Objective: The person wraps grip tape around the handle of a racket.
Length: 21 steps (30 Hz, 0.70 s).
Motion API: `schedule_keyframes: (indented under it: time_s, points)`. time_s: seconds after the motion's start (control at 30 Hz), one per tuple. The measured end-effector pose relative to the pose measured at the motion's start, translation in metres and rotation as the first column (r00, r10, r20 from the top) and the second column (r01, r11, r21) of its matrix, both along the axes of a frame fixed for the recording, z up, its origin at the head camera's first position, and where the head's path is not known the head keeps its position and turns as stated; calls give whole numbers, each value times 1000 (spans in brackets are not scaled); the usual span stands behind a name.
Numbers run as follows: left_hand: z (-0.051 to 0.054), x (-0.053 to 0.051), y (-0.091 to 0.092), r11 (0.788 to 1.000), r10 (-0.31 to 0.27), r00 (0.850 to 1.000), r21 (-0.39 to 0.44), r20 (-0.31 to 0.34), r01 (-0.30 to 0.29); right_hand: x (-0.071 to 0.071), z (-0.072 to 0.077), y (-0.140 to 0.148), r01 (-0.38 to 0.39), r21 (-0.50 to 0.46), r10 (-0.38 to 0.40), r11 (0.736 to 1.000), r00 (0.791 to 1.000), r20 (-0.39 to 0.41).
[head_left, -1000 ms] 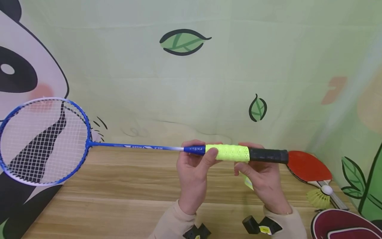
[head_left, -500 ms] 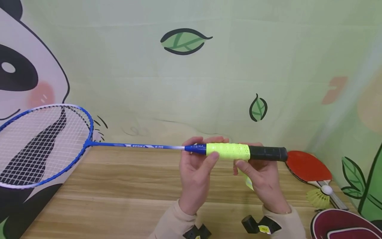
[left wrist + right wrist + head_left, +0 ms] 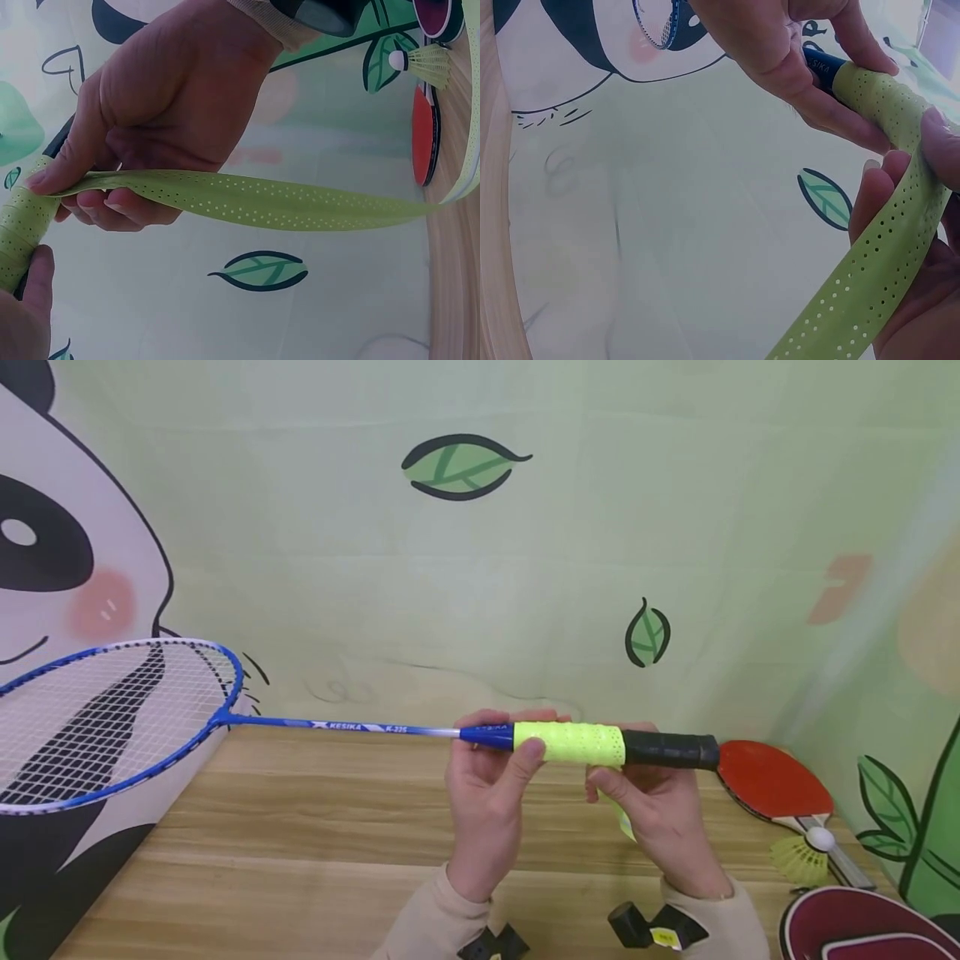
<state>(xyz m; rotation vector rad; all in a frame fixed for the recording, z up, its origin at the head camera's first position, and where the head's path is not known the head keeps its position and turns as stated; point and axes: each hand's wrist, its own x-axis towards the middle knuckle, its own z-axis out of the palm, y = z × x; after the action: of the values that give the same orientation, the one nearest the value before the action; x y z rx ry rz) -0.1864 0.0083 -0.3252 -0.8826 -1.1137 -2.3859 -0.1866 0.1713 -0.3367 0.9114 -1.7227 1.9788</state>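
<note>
Remote view: I see 2 hands on a slim blue-and-white badminton racket (image 3: 348, 726), held above the brown wood-grain table (image 3: 300, 827), head at 9 o'clock and cut by the frame edge, butt at 3. Left hand (image 3: 491, 806) grips it beside the blue cone, thumb over the wound part of the neon-yellow perforated grip tape (image 3: 567, 743). Right hand (image 3: 660, 818) pinches the tape where its loose strip leaves the handle; on my left wrist view that strip runs to 3 o'clock. Butt end shows black. From the right hand: rounded red table-tennis paddle (image 3: 776, 779) at 3 o'clock, yellow-skirted, white-tipped shuttlecock (image 3: 801, 860) overlapping its handle, maroon white-trimmed case (image 3: 870, 920) at 4.
</note>
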Motion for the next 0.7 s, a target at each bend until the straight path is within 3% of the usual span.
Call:
schedule_keyframes:
  time_s: [0.43,0.7]
  points:
    - [0,0,0,999,47,997,6,54,-48,0,-1,1,23,14,-23,1000,1000,7]
    - [0,1,-1,997,73,992,8,105,-74,-3,-2,0,-66,-47,63,997,996,-63]
